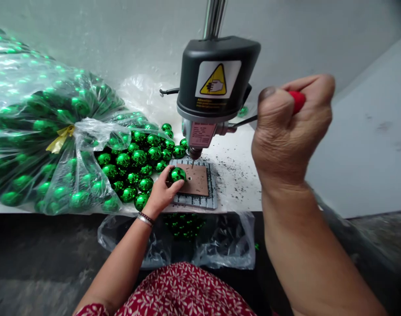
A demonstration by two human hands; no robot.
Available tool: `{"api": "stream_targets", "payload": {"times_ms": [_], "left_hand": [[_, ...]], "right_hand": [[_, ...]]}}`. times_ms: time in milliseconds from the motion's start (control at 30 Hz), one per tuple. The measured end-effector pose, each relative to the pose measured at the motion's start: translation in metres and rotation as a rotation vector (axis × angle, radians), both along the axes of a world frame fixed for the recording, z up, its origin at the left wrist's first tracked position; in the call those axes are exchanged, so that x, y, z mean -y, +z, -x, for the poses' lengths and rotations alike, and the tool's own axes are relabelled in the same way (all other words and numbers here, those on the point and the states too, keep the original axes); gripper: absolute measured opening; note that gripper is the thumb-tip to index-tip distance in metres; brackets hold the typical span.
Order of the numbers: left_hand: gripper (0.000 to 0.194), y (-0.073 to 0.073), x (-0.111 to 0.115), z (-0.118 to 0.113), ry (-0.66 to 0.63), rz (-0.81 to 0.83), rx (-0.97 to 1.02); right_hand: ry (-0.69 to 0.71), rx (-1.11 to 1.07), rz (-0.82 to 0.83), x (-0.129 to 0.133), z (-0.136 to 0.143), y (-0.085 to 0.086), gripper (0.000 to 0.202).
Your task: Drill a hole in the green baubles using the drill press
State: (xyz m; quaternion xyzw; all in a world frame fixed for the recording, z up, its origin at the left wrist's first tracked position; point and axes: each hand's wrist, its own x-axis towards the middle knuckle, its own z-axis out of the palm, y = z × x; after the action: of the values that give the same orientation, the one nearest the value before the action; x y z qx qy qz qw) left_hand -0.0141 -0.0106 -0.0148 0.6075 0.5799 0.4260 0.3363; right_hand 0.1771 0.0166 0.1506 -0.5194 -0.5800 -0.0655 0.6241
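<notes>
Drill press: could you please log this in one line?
left hand: holding green ball; right hand: gripping red knob; drill bit: clear of ball

Column (215, 19) cut off; pink label (202, 134) txt illeg.

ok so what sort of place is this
Probably a small workshop: a drill press stands on a white worktop scattered with dark shavings, beside plastic-bagged shiny green balls.
</notes>
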Motion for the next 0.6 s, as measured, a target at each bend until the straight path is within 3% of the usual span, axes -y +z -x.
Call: {"api": "stream_targets", "payload": {"times_ms": [333, 600], "left_hand": [[0.056, -0.011, -0.023, -0.012, -0.008, -0.111, -0.268], [0.059, -0.006, -0.024, -0.015, -0.162, -0.224, -0.452]], "right_hand": [[-0.01, 0.059, -0.088, -0.001, -0.001, -0.003, 0.034], [0.015, 0.005, -0.023, 0.004, 0.0, 0.001, 0.026]]}}
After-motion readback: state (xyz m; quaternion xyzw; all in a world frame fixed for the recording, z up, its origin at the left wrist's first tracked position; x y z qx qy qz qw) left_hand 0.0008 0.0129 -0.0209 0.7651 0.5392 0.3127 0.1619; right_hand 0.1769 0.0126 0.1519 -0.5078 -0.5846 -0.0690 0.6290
